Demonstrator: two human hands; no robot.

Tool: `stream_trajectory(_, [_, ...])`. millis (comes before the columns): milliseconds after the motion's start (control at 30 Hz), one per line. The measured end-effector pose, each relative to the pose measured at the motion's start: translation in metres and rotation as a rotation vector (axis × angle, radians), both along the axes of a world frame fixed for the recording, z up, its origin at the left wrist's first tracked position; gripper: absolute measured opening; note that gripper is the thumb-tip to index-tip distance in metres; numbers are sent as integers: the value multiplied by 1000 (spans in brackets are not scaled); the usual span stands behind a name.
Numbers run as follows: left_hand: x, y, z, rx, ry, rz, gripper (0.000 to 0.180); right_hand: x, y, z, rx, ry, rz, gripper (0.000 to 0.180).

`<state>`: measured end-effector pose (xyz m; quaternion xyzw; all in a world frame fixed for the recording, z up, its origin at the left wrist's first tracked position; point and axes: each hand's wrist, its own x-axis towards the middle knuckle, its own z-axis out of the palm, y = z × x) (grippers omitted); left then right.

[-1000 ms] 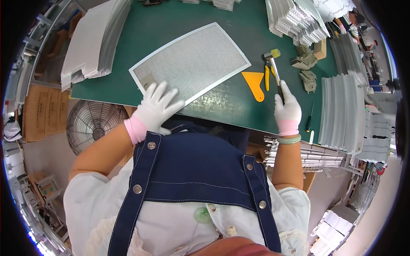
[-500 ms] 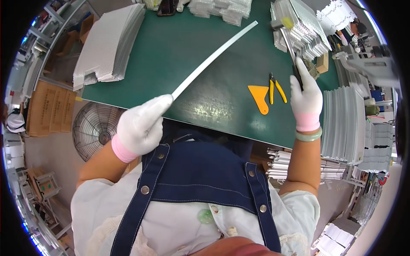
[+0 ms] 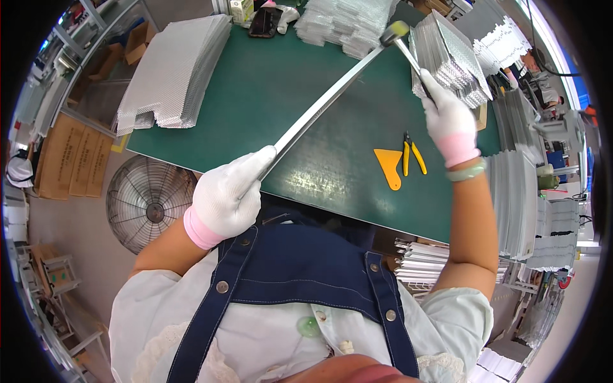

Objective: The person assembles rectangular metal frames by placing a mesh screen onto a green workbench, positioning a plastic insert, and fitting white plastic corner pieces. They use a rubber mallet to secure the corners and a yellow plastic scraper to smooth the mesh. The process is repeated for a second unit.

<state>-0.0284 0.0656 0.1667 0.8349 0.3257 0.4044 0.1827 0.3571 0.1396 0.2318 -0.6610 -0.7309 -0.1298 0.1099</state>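
Since the earlier frames the metal mesh panel (image 3: 319,108) has tipped up edge-on above the green table (image 3: 268,83); left hand (image 3: 227,195) grips its near end, right hand (image 3: 450,118) clasps a mallet (image 3: 405,45) at its far end.

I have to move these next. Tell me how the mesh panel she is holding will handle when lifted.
The mesh panel, held edge-on by the left hand, looks thin yet stays straight, so probably fairly stiff. One hand lifts its end, so likely light. Its thin metal edges may be sharp; both hands wear gloves, and the right hand grips a mallet.
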Motion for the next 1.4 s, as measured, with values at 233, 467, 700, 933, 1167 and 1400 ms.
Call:
stream_trajectory(233, [0,-3,-2,68,43,11,54,-4,-10,2,407,227,134,43])
stream_trajectory(467, [22,6,52,140,405,-158,41,26,-32,-54,-10,323,-159,49])
stream_trajectory(700, [95,0,-15,26,304,-913,46,41,-71,-112,-95,479,-265,49])
stream_trajectory(933, [112,-6,-28,78,428,-839,30,45,-102,-135,-292,402,-405,49])
stream_trajectory(1167, [120,3,-91,-223,621,-900,43,45,-95,-146,-309,340,-438,49])
stream_trajectory(1400, [105,9,-123,83,467,-466,53,42,-76,-150,-160,240,-312,48])
